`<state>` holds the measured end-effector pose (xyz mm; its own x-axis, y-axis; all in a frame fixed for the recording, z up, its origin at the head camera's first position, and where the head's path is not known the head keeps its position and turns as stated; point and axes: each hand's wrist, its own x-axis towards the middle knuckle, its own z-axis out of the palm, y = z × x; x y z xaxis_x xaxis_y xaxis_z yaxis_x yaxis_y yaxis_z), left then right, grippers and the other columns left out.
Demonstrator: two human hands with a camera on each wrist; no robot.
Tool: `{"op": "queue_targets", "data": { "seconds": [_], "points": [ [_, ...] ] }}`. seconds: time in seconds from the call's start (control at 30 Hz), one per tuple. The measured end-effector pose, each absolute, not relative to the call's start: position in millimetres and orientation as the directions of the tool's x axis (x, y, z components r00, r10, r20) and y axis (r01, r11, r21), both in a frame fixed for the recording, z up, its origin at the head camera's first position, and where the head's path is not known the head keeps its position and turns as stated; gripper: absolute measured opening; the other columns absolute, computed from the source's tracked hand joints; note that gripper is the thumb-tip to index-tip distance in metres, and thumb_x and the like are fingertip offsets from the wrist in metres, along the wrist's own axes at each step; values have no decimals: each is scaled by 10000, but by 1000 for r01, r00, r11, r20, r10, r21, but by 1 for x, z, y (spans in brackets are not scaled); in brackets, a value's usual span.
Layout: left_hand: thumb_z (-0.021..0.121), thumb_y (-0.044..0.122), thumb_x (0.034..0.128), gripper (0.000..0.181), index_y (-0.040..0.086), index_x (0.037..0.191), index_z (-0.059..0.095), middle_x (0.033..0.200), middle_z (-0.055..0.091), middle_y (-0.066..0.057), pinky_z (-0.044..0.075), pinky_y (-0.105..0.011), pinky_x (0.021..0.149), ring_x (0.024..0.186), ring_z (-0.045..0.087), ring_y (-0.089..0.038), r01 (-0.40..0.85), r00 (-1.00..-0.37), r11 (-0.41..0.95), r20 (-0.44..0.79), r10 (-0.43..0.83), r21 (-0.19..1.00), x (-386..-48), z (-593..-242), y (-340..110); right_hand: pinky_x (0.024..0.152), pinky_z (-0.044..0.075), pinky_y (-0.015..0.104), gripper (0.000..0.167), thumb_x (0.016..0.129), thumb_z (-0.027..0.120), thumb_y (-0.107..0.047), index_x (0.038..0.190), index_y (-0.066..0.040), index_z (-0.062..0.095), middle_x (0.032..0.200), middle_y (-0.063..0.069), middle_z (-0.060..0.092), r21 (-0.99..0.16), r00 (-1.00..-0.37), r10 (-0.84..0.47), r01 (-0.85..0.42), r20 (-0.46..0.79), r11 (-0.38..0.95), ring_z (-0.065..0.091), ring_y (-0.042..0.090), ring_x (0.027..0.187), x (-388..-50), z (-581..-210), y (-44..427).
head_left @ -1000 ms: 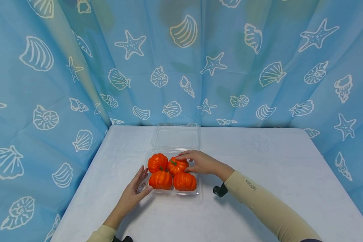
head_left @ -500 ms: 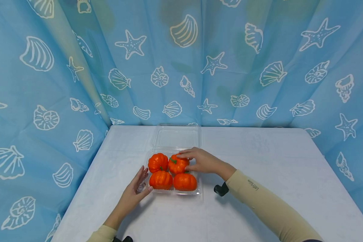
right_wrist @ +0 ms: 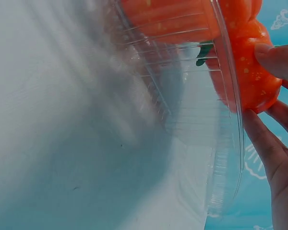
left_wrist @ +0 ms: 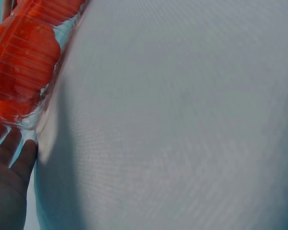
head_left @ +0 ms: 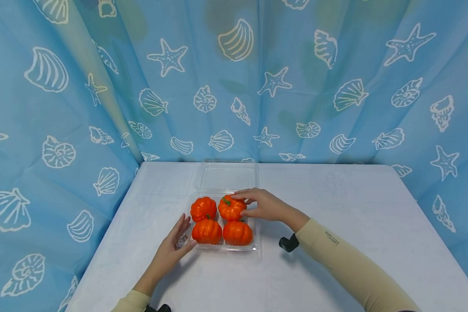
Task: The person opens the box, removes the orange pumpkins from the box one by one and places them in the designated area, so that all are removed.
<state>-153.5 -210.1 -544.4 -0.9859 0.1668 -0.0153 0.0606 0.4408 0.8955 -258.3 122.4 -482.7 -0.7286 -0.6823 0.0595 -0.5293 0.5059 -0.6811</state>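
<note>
A clear plastic clamshell box (head_left: 256, 242) lies unfolded on the table, several small orange toy pumpkins in its base. My right hand (head_left: 266, 206) grips the back-right pumpkin (head_left: 231, 209) from its right side, thumb and fingers round it. In the right wrist view that pumpkin (right_wrist: 252, 62) shows above the box's rim. The back-left pumpkin (head_left: 203, 209), front-left pumpkin (head_left: 206, 232) and front-right pumpkin (head_left: 238, 233) sit in the base. At the box's left side, my left hand (head_left: 170, 248) rests with fairly straight fingers (left_wrist: 23, 160) against the wall.
The box's transparent lid (head_left: 228, 177) lies open behind the base, near the table's back edge. White cloth covers the table (head_left: 335, 208). A blue curtain (head_left: 203, 65) with shell and starfish prints hangs behind and at the sides.
My right hand has moved the back-right pumpkin slightly back and to the right, away from its neighbours. The left hand has stayed in place.
</note>
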Motion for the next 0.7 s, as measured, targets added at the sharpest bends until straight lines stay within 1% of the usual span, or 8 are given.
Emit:
{"op": "queue_targets", "data": {
  "seconds": [0.1,0.27,0.53,0.7],
  "points": [
    [776,342,908,945,184,1642,202,1609,390,-80,271,-528,1180,1468,389,-290,60,-986,443,-16,166,894,-154,-544,-210,979,553,427,561,923,773,-238,1453,-211,590,1483,49,556,-681,-740,-670,-526,70,510,604,260,1221,-256,-482,125],
    [770,362,911,940,193,1642,203,1613,385,-74,267,-535,1180,1473,383,-286,48,-986,448,-28,161,893,-154,-544,-210,983,551,429,562,925,770,-233,1455,-195,586,1491,75,547,-680,-747,-658,-532,96,505,580,280,1263,-256,-481,130],
    [770,346,915,939,191,1643,199,1618,375,-75,272,-522,1180,1476,377,-284,56,-986,436,-20,167,898,-154,-545,-210,990,537,512,572,922,774,-242,1458,-184,582,1489,76,544,-732,-778,-618,-485,111,479,561,282,1280,-255,-482,139],
    [778,345,907,952,191,1644,195,1619,374,-68,268,-512,1184,1474,380,-277,51,-987,441,-24,161,896,-154,-545,-210,991,532,526,567,922,775,-234,1453,-189,583,1474,54,557,-756,-801,-583,-464,136,461,581,266,1256,-254,-480,150]
  ]
}}
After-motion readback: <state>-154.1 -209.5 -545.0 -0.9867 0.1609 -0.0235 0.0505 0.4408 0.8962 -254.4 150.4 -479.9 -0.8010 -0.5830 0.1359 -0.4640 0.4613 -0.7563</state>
